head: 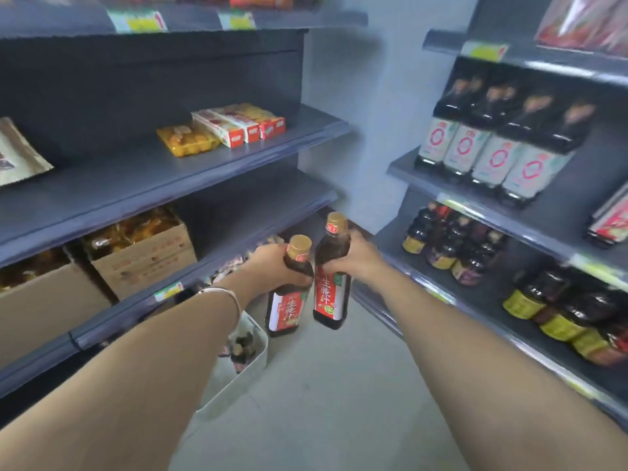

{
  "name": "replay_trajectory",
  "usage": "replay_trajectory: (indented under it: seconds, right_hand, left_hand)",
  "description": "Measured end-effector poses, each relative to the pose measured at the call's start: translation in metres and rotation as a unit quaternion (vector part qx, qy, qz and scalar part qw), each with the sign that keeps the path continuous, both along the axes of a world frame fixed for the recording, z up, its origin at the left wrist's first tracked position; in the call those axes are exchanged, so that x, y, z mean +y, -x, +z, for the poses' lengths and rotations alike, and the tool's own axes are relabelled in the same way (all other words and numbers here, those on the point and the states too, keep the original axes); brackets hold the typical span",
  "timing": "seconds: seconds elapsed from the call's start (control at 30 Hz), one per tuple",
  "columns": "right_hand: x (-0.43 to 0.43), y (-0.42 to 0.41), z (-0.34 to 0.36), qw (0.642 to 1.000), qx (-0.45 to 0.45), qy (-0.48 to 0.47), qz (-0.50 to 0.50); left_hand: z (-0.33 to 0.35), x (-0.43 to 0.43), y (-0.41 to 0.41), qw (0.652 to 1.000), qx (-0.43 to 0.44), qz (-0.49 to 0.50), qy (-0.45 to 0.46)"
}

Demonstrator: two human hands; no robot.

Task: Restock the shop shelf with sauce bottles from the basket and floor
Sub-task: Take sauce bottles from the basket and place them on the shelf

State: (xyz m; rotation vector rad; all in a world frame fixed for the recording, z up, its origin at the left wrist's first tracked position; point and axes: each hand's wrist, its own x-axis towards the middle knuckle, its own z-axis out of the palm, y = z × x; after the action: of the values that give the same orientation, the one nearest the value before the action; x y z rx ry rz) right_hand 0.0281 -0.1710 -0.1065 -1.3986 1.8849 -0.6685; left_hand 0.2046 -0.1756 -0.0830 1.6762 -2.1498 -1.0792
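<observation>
Tight little shop aisle, pale grey floor (339,385), dark grey shelving on both sides. I'll use the white basket (243,382) on the floor as my reference point, since it's the closest thing to me. It sits low on my left, tucked against the foot of the left shelving. There's some dark stuff in it, too blurry to call.

Just past the basket and a bit to its right, up in the air, are the two sauce bottles I'm carrying. My left hand (272,263) is wrapped round the shoulder of the left bottle (289,300), just under its gold cap. My right hand (356,258) is clamped on the right bottle (331,283) at the same spot, held a touch higher. Both bottles are upright, labels facing me, nearly touching. I reckon grabbing them up high keeps the bases free, so I can set them flat on a shelf.

Further right of the basket, across the aisle, is the sauce shelf (387,239) with rows of dark bottles. That looks like where these go. Beyond the basket on its own side there are cardboard boxes (146,256), with snack packs (234,125) higher up.
</observation>
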Motion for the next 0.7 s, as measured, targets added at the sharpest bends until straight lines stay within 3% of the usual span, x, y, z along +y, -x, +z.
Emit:
replay_trajectory:
  seconds: [0.53, 0.7]
  right_hand:
    - [0.177, 0.351, 0.087, 0.975, 0.041, 0.037, -0.215]
    - [0.211, 0.433, 0.1, 0.959, 0.009, 0.069, -0.274]
  left_hand:
    - [0.084, 0.096, 0.36, 0.963, 0.078, -0.259, 0.013]
    - [0.106, 0.112, 0.45, 0.94, 0.103, -0.325, 0.006]
